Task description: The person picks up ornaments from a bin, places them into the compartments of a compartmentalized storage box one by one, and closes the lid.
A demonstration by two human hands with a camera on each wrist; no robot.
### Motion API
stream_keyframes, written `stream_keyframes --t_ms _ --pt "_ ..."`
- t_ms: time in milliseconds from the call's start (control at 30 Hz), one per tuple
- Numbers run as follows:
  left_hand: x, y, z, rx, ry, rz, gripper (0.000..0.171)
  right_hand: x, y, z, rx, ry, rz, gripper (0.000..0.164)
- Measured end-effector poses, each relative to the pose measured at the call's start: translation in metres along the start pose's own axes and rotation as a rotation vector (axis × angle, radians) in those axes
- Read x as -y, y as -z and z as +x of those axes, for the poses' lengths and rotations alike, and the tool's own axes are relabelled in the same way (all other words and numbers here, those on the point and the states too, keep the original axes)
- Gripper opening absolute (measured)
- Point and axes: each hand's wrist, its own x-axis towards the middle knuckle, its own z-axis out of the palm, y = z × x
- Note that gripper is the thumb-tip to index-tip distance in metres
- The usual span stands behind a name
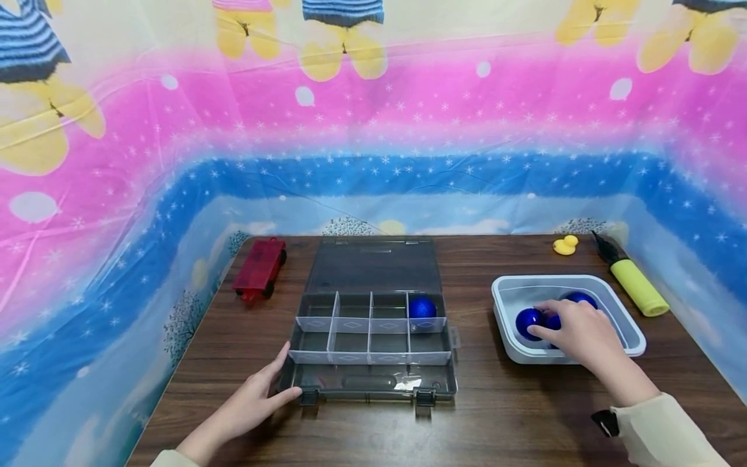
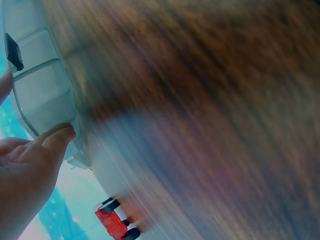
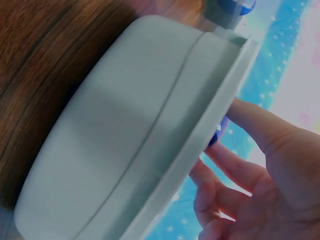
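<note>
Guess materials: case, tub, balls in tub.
Case: likely smoke-tinted glossy plastic; bright glints in its front section. Tub: probably opaque moulded plastic, smooth satin; rounded corners, lipped rim. Balls: shiny blue with highlights; plastic or glass, can't tell.

I see a pale cream sleeve [image 1: 671,431] near right, its cuff [image 1: 639,415] plain and loose. A small black piece [image 1: 605,423] juts beside it. Near left, a strip of matching sleeve [image 1: 173,460] shows.
</note>
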Motion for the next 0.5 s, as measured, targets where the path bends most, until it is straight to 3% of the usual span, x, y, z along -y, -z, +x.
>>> stream_keyframes --t_ms 300,500 --pt "-0.001 0.0 0.0 0.01 0.003 -0.018 0.086 0.018 0.01 -0.007 -0.233 0.026 0.004 0.06" --pt "-0.002 0.0 0.0 0.011 0.001 -0.011 0.086 0.035 0.014 -0.011 -0.324 0.06 0.007 0.058"
